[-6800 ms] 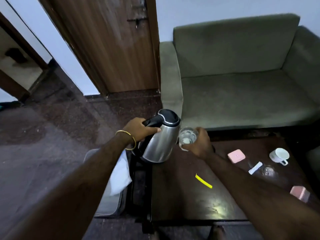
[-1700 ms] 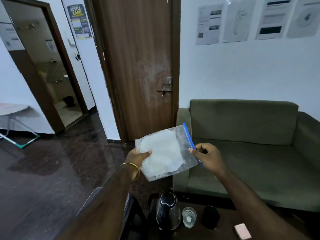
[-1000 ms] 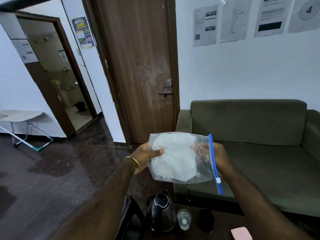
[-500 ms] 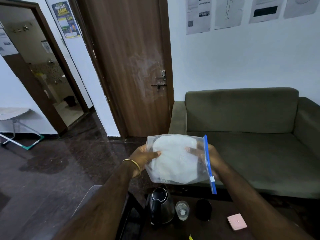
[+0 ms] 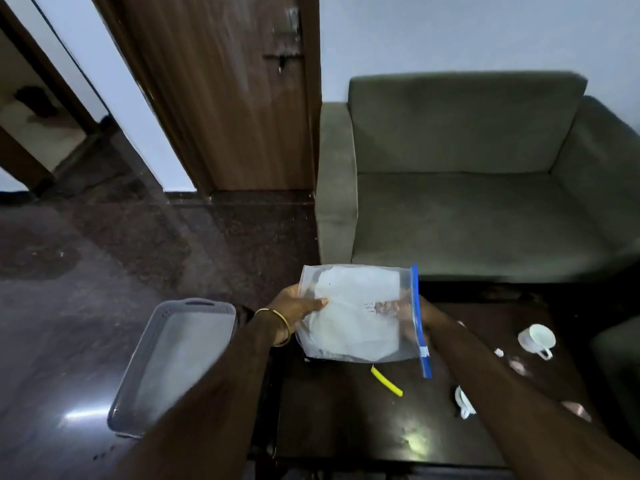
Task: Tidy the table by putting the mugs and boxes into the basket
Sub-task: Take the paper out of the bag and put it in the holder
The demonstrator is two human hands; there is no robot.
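Both hands hold a clear zip bag (image 5: pixel 353 313) with a blue seal strip and something white inside, above the far left part of the dark table (image 5: pixel 346 420). My left hand (image 5: pixel 298 306) grips its left edge. My right hand (image 5: pixel 414 318) holds the right side, partly seen through the plastic. A grey basket (image 5: pixel 173 362) sits on the floor left of the table. A white mug (image 5: pixel 536 339) lies tipped at the table's right; another white mug (image 5: pixel 462 403) shows beside my right forearm. Blurred pink boxes (image 5: pixel 576 410) lie at the right.
A yellow strip (image 5: pixel 386 381) lies on the table under the bag. A green sofa (image 5: pixel 485 188) stands behind the table, a wooden door (image 5: pixel 221 98) to its left. Dark glossy floor spreads to the left.
The view has tilted down, bringing the basket, mugs and table top into sight. The bag has come lower, over the table, still in both hands. The kettle and glass are hidden now.
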